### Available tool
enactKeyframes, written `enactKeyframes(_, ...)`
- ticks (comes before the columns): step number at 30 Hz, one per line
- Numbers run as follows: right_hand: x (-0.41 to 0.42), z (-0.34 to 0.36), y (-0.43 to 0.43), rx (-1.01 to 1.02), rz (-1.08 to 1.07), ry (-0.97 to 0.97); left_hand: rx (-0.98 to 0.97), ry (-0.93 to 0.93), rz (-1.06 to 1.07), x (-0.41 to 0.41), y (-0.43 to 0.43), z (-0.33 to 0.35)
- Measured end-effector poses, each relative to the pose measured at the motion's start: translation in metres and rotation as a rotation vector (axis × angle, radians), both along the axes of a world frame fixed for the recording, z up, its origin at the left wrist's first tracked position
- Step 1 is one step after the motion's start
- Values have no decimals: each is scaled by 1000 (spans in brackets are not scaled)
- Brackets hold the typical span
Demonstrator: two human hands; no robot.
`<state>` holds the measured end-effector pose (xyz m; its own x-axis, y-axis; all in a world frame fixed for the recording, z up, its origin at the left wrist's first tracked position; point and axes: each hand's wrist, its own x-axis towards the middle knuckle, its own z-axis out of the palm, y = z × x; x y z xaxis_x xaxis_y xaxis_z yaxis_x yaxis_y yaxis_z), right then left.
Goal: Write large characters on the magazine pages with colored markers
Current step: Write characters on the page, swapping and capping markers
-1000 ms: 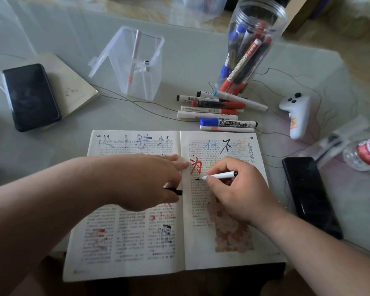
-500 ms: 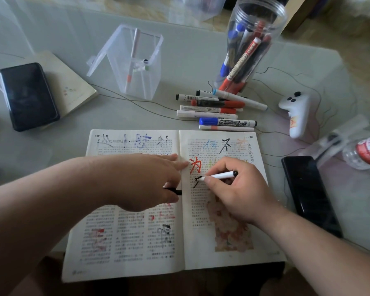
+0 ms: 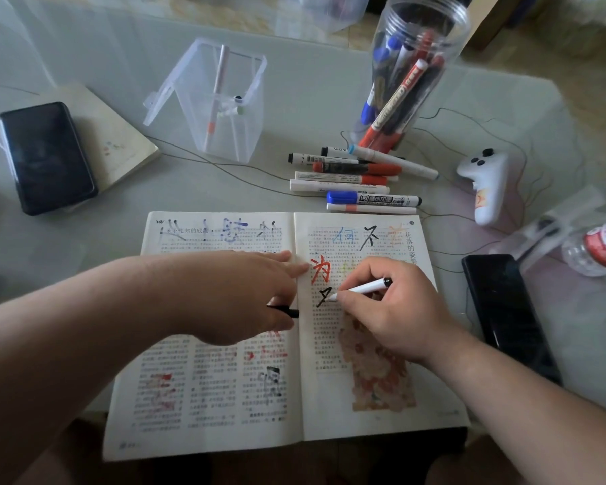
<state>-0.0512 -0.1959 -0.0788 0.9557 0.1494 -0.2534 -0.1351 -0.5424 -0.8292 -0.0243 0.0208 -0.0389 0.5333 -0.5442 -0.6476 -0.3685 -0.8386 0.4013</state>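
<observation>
Head view:
- Open magazine with printed text pages (image 3: 207,397) lies under both hands.
- Right hand (image 3: 392,316) pinches white-barrelled marker with black end (image 3: 364,287). Tip touches right page, at unfinished black character (image 3: 324,296), just below red character (image 3: 319,271).
- Left hand (image 3: 245,295) presses page near spine with stretched forefinger. Other fingers curl round short black cap (image 3: 289,312).

Risks, as judgement:
- Right palm rests on page below tip, so it may smear wet ink.
- If left hand lifts, page may shift and stroke goes crooked.
- Cap may slip out.
</observation>
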Motion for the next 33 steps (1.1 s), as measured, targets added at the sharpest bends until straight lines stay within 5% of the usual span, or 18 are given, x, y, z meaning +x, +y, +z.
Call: enactKeyframes(33, -2, -1, -1, -22, 33, 2, 1, -12, -6, 0, -1, -1)
